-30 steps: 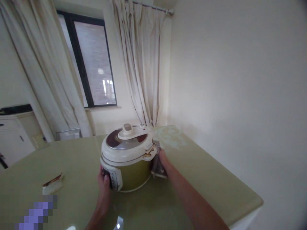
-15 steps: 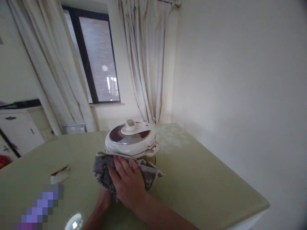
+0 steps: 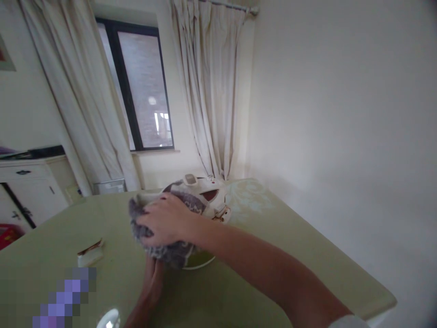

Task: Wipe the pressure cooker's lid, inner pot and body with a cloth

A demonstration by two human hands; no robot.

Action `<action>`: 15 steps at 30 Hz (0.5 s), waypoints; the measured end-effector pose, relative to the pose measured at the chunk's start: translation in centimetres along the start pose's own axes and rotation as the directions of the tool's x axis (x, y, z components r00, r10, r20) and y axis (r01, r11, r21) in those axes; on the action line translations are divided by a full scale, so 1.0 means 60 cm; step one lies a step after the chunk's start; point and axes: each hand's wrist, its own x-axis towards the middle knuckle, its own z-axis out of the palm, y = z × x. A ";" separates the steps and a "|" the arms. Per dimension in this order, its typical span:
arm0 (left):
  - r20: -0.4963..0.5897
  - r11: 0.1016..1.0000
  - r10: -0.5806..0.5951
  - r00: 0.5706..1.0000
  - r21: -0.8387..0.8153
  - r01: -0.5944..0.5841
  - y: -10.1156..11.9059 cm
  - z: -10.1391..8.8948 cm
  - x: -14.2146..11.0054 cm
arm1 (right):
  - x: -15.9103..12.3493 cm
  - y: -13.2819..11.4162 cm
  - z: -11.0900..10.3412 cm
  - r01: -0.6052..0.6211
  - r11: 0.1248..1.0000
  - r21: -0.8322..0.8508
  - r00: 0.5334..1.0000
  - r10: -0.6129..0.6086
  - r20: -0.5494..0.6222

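Note:
A white pressure cooker (image 3: 218, 193) with a dark, shiny lid top stands on the table, partly covered by a grey patterned towel (image 3: 191, 202). My right hand (image 3: 167, 218) is closed over the towel, its fingers bent into the cloth on the cooker's near left side. Below it, my left hand (image 3: 154, 273) reaches up under the towel. Its fingers are hidden by the cloth, so I cannot see what they touch. A pale curved edge shows beneath the towel near the tabletop.
The green-topped table (image 3: 259, 278) runs back to the window wall. A small white packet with a brown edge (image 3: 90, 254) lies at left, near a blurred purple patch (image 3: 63, 303) and a shiny white round object (image 3: 109, 318). A white cabinet (image 3: 37, 182) stands far left.
My right hand has moved up and left with the towel, which now covers much of the cooker's left side and lid. My view has shifted slightly.

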 end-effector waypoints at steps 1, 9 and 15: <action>-0.015 1.000 -0.020 1.000 0.007 0.020 -0.004 -0.002 0.003 | -0.013 -0.014 0.008 0.085 0.996 -0.015 0.996 -0.086 -0.008; -0.172 0.987 0.156 0.973 -0.010 -0.160 0.046 -0.008 0.001 | -0.023 -0.029 0.024 -0.341 0.939 0.033 0.919 0.341 -0.197; 0.016 0.650 0.707 0.707 0.377 -0.659 0.174 0.022 -0.022 | -0.013 0.048 -0.023 -0.040 0.888 0.458 0.997 0.064 -0.037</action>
